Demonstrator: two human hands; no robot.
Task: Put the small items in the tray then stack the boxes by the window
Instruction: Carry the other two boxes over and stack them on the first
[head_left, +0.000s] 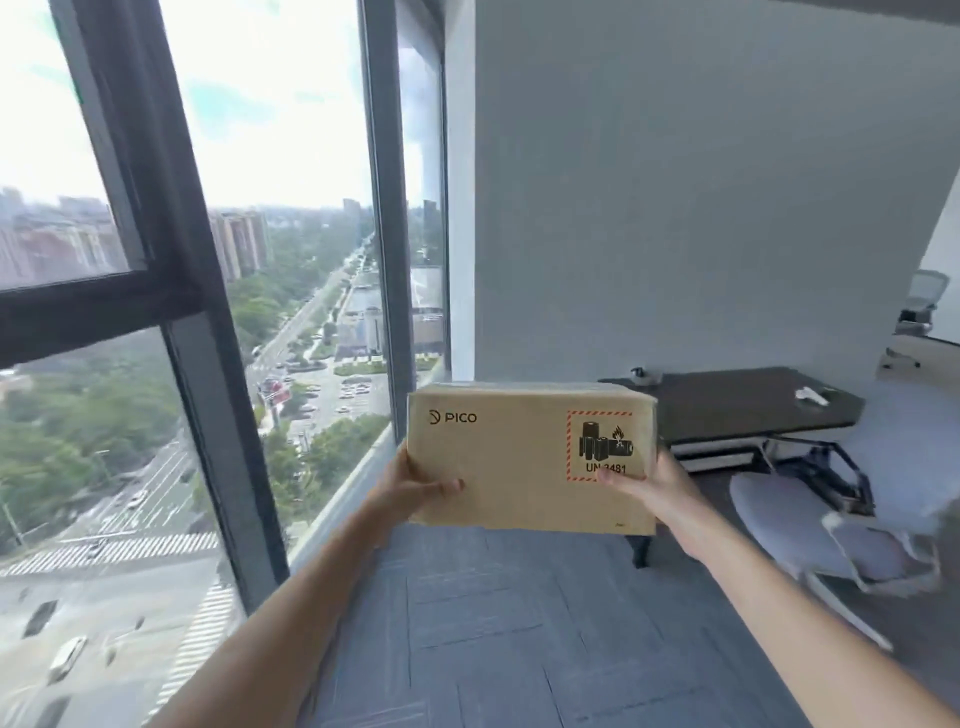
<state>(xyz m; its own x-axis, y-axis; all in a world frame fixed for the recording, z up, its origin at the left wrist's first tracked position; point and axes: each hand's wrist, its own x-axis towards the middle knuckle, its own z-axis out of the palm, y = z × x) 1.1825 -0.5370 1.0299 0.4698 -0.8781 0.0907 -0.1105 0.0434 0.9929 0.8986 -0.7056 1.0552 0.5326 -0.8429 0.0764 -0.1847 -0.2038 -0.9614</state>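
- Cardboard box (524, 462) with the print "PICO" and a red-framed battery warning label is held up in the air, in front of the person, above the grey carpet floor (509, 623) and near the window (208, 260) on the left.
- Both forearms reach forward and upward from the bottom edge of the picture, almost straight, and meet the box at its two short sides.
- Left hand (410, 488) grips the lower left edge of the box; its thumb lies flat on the front face, and the other fingers are hidden behind the box.
- Right hand (660, 493) grips the lower right edge; its thumb presses on the front face and covers part of the text "UN 3481" on the label, and the other fingers are behind the box.
- Back side and bottom of the box cannot be seen.
- Behind the box stands a dark table (737, 400) by the grey wall (675, 182); a small white object (811, 396) on it is too blurred to tell.
- At the right, a light office chair (831, 519) is blurred and partly cut off by the picture edge.
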